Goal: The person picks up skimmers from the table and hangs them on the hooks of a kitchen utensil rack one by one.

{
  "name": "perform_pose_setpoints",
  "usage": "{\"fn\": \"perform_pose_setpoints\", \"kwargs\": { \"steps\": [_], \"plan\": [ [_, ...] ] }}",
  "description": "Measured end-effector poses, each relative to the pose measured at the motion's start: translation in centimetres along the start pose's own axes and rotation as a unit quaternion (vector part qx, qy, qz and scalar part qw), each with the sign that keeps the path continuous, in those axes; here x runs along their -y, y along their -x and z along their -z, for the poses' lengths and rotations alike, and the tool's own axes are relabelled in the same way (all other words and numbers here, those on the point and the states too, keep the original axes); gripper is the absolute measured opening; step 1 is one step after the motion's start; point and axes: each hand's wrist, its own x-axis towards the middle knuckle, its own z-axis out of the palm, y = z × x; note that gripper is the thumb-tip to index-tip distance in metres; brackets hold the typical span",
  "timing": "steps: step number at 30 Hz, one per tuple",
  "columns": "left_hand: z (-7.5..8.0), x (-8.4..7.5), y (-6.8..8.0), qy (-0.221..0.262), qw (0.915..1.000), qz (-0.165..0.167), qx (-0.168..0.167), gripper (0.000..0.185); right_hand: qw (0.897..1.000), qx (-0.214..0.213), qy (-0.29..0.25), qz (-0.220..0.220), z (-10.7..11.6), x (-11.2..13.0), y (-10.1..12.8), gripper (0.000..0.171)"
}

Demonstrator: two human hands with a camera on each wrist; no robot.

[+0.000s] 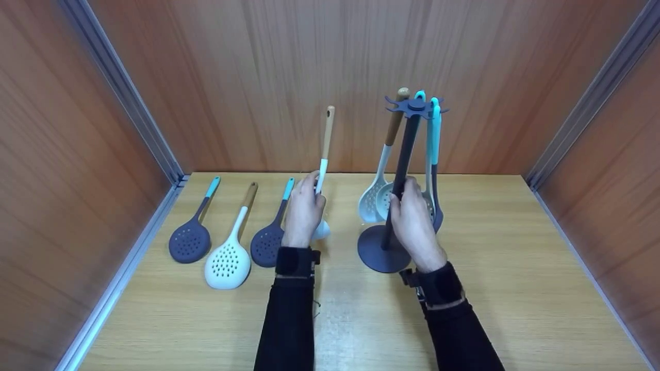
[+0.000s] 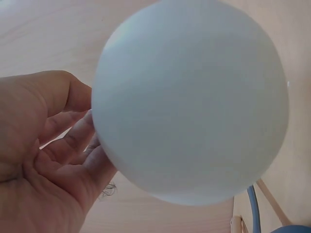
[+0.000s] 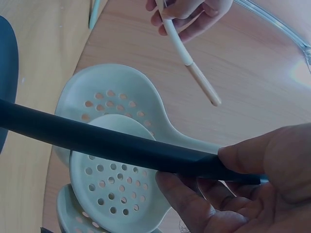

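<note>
Your left hand (image 1: 304, 208) holds a white ladle (image 1: 324, 170) upright by the lower, white part of its handle, fingers curled round it; the wooden upper part of the handle stands above your fist. The ladle's bowl (image 2: 189, 102) hangs just below and in front of your palm, and in the left wrist view its rounded underside fills most of the frame, beside your thumb and curled fingers (image 2: 68, 145).

Your right hand (image 1: 412, 219) grips the dark pole (image 1: 402, 170) of a utensil stand about halfway up, thumb and fingers wrapped round it. In the right wrist view the pole (image 3: 112, 143) crosses the frame and passes into your fist (image 3: 243, 189). The round base of the stand (image 1: 379, 252) rests on the table just below that hand. From the slotted disc (image 1: 415, 105) at the top of the pole, above your right hand, hang several skimmers; their pale perforated bowls (image 3: 112, 184) lie just behind the pole, near your fingers.

To the left of your left hand three more skimmers lie flat on the wooden table (image 1: 515, 288): a dark one (image 1: 268, 242) closest to your wrist, a white one (image 1: 228, 263) next, and another dark one (image 1: 190, 241) farthest out. The two hands are well apart.
</note>
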Motion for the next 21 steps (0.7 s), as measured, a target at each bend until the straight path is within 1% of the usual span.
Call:
{"fn": "perform_pose_setpoints", "kwargs": {
  "steps": [7, 12, 14, 21],
  "plan": [
    [0.4, -0.7, 0.1, 0.014, 0.9998, -0.011, -0.008, 0.055, 1.000, 0.005, -0.005, -0.005, 0.0, 0.0, 0.0, 0.040],
    [0.5, -1.0, 0.2, 0.026, 0.9984, -0.044, -0.026, 0.054, 1.000, -0.015, 0.003, 0.018, -0.1, -0.1, 0.2, 0.035],
    [0.5, -1.1, 0.1, 0.030, 0.9979, -0.049, -0.028, 0.054, 1.000, -0.018, 0.005, 0.023, -0.2, -0.1, 0.2, 0.034],
    [0.8, -1.9, 0.2, 0.041, 0.9987, -0.026, -0.014, 0.055, 1.000, 0.006, 0.002, -0.003, 0.0, 0.1, 0.1, 0.039]
  ]
}}
